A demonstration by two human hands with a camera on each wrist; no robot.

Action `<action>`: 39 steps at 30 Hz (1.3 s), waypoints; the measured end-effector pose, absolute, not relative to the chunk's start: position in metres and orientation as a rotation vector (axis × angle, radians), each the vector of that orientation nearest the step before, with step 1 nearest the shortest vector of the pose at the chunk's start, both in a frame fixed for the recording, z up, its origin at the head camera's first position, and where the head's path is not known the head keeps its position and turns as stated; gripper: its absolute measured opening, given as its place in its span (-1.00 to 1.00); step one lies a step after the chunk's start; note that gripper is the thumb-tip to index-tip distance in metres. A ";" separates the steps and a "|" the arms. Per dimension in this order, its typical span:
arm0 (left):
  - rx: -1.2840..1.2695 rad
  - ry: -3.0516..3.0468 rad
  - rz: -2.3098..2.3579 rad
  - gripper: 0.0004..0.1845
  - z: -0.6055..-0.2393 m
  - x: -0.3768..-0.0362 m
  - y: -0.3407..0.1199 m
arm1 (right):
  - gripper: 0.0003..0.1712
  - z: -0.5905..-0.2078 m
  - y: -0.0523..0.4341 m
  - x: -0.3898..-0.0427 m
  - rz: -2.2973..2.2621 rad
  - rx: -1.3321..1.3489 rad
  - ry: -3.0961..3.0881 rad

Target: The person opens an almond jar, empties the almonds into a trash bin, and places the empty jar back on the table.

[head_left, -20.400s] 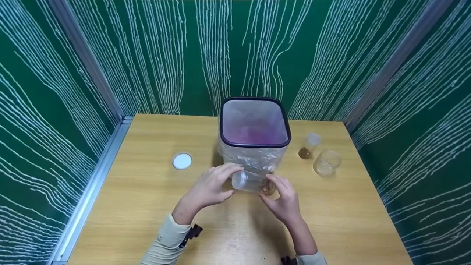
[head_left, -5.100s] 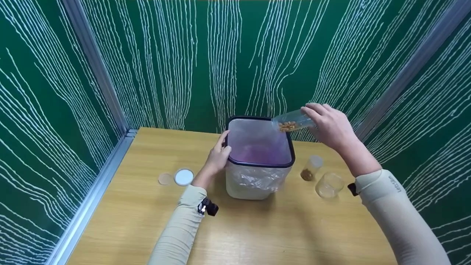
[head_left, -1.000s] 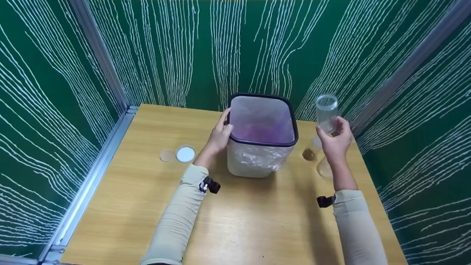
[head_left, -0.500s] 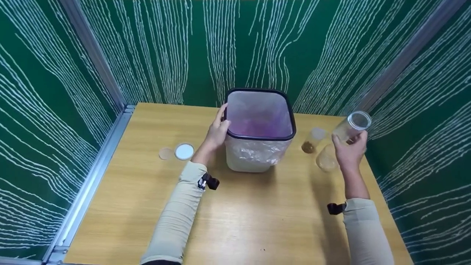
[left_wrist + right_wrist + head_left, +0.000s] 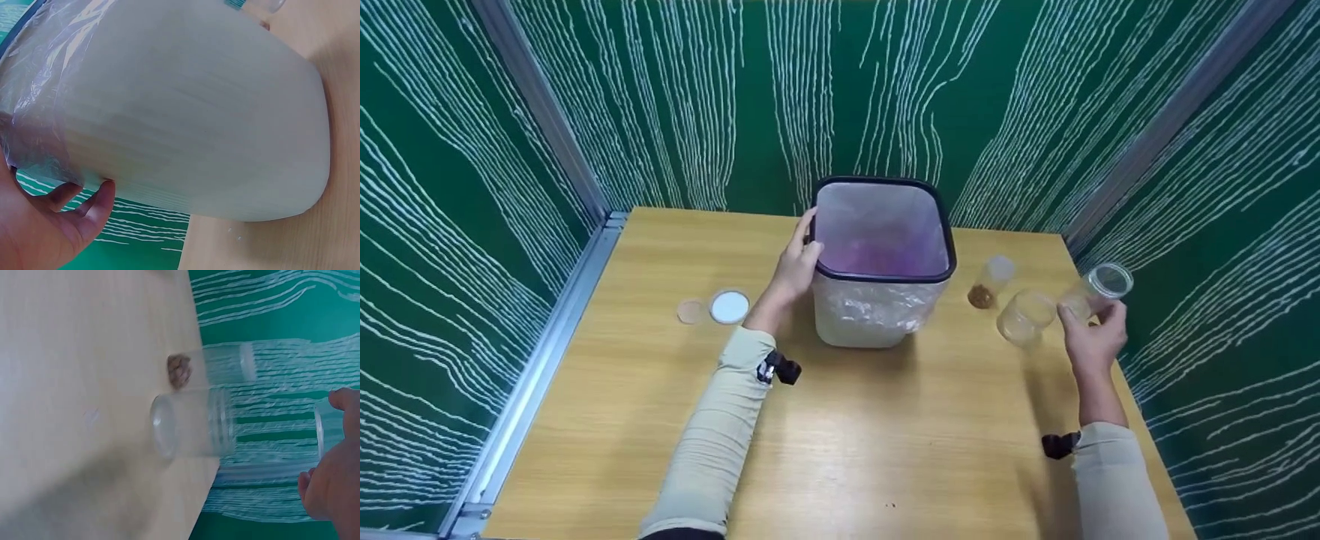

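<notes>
Over at the left of the table (image 5: 607, 420), two lids (image 5: 730, 307) lie flat, off their jars and out of the way. Next, the left hand (image 5: 793, 268) curls its fingers around the bin (image 5: 877, 300) rim, apparently steadying it. Right of the bin stand a capped jar (image 5: 988, 282) with brown bits and an open glass jar (image 5: 1024, 318). Farthest right, the right hand (image 5: 1091, 339) grips an empty jar (image 5: 1099, 289), tilted, just above the table's edge.
</notes>
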State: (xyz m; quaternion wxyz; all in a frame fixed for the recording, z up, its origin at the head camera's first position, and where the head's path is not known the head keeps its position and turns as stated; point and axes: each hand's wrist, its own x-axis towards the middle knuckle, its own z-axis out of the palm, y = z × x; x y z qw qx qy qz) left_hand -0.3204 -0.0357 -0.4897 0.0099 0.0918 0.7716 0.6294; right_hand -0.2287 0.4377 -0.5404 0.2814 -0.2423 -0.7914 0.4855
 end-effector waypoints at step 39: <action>0.260 2.397 2.039 -0.38 -0.479 -0.324 -0.046 | -0.21 -0.608 0.456 -0.246 1.386 -0.991 -2.461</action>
